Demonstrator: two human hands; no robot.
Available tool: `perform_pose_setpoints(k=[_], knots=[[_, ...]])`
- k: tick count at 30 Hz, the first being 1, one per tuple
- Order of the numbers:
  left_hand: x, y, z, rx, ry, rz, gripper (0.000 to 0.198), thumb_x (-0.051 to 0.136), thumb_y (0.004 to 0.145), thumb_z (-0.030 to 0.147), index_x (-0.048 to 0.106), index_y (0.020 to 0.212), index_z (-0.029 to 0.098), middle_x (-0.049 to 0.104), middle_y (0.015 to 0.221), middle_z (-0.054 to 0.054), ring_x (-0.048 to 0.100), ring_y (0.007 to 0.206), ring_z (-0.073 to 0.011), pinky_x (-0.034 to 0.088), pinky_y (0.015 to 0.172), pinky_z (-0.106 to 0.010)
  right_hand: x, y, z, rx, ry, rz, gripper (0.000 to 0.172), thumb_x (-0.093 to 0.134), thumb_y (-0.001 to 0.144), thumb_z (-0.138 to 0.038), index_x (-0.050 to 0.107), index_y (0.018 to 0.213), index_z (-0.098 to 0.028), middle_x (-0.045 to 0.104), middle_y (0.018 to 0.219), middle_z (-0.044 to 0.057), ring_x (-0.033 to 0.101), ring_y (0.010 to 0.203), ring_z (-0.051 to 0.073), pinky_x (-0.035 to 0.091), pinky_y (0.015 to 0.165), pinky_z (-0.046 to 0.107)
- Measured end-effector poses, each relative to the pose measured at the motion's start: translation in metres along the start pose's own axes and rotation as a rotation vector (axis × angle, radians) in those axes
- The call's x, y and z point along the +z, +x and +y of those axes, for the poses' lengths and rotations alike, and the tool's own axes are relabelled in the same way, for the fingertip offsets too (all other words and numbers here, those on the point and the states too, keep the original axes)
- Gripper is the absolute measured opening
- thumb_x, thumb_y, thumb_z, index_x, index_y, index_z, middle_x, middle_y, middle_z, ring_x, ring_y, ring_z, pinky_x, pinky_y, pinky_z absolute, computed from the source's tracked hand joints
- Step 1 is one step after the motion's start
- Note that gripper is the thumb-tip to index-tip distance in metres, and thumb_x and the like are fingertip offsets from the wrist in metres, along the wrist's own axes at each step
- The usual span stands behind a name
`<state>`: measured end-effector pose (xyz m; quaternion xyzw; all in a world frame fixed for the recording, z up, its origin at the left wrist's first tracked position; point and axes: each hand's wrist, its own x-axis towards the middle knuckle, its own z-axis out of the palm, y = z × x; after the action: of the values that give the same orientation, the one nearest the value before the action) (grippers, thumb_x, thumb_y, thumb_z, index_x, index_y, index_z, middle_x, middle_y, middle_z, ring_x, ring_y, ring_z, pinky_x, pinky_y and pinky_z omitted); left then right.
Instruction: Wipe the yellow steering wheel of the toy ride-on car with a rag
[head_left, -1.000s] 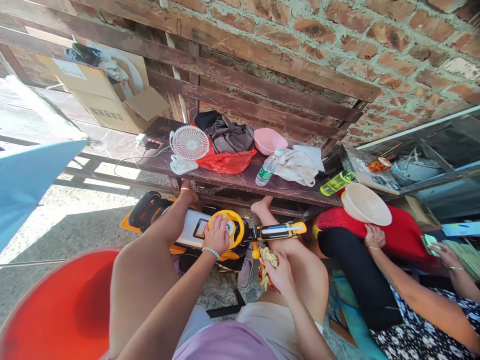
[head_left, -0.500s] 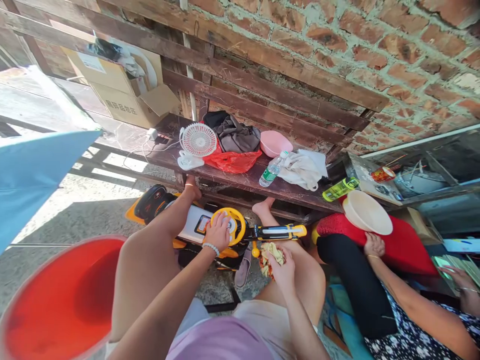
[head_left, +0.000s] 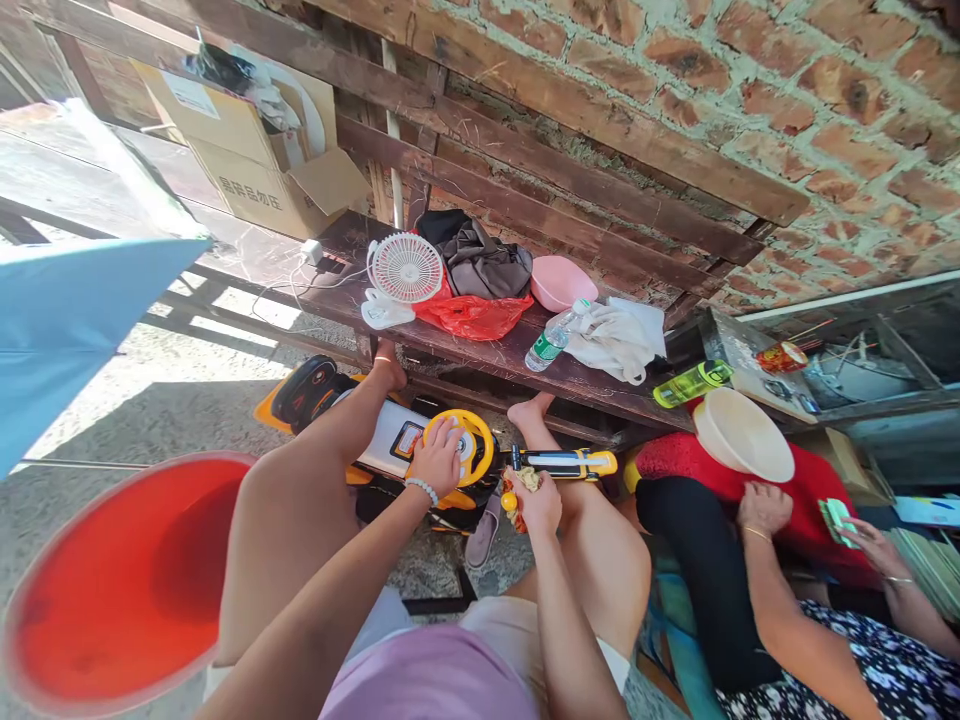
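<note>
A toy ride-on car with a grey-white hood (head_left: 384, 440) stands between my legs. My left hand (head_left: 436, 460), with a beaded bracelet at its wrist, is closed over the left side of the car's yellow steering wheel (head_left: 484, 445). To the right, beside a lever with a yellow knob (head_left: 510, 501), my right hand (head_left: 541, 503) is closed around a crumpled, cloth-like yellow and orange-red piece (head_left: 529, 479). My fingers hide part of that piece. The car's black and yellow bar (head_left: 566, 463) extends just above my right hand.
A dark wooden bench (head_left: 480, 352) holds a white fan (head_left: 406, 267), a red bag (head_left: 480, 318), a pink bowl (head_left: 562, 284) and a water bottle (head_left: 555, 340). A red tub (head_left: 112, 580) stands at left. At right, another person's hand (head_left: 765, 508) is near a cream bowl (head_left: 742, 435).
My right hand has moved slightly up and left with the crumpled piece, closer to the knob. My left hand stays on the wheel. The other person's far hand has lifted a green-and-white item.
</note>
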<state>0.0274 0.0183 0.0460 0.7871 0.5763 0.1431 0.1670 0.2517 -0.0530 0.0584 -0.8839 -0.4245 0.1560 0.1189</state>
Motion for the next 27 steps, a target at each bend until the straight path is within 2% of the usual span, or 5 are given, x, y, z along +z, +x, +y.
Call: perform_pose_setpoints(k=[3,6,13,19,27], knots=[[0.0,0.0,0.0,0.008,-0.011,0.003,0.055,0.044,0.099,0.027,0.058,0.151,0.021,0.044,0.168,-0.013,0.033,0.159,-0.0319,0.041,0.118,-0.052,0.001,0.004,0.003,0.061,-0.032,-0.077,0.051,0.069,0.084,-0.071,0.069,0.097,-0.022,0.079,0.104,0.018,0.075,0.096,0.032,0.048,0.076,0.033],[-0.001,-0.001,0.001,0.0,-0.014,0.007,0.054,0.044,0.099,0.027,0.058,0.151,0.021,0.044,0.168,-0.013,0.034,0.158,-0.0325,0.041,0.117,-0.054,0.002,0.003,0.005,0.036,-0.015,-0.065,0.049,0.07,0.083,-0.07,0.068,0.094,-0.022,0.079,0.103,0.019,0.075,0.094,0.032,0.048,0.074,0.033],[0.0,-0.001,0.0,0.003,-0.022,-0.002,0.053,0.044,0.099,0.026,0.058,0.151,0.021,0.043,0.169,-0.014,0.034,0.158,-0.0323,0.042,0.115,-0.053,0.002,-0.005,0.007,-0.3,0.244,0.108,0.056,0.055,0.087,-0.079,0.064,0.085,-0.023,0.078,0.091,0.011,0.07,0.084,0.025,0.046,0.077,0.03],[-0.004,0.0,0.002,-0.011,-0.026,-0.016,0.053,0.045,0.1,0.026,0.057,0.151,0.022,0.043,0.169,-0.012,0.033,0.159,-0.031,0.042,0.116,-0.052,0.01,0.003,-0.006,-0.165,-0.104,0.017,0.047,0.061,0.091,-0.069,0.064,0.089,-0.022,0.077,0.097,0.011,0.071,0.084,0.024,0.039,0.065,0.028],[-0.006,-0.002,0.003,-0.003,-0.024,-0.028,0.054,0.045,0.099,0.025,0.056,0.152,0.021,0.042,0.169,-0.013,0.031,0.159,-0.0303,0.039,0.119,-0.053,-0.001,-0.002,-0.005,-0.195,-0.356,-0.059,0.019,0.067,0.095,-0.034,0.063,0.11,-0.022,0.074,0.117,0.011,0.075,0.097,0.023,0.047,0.07,0.027]])
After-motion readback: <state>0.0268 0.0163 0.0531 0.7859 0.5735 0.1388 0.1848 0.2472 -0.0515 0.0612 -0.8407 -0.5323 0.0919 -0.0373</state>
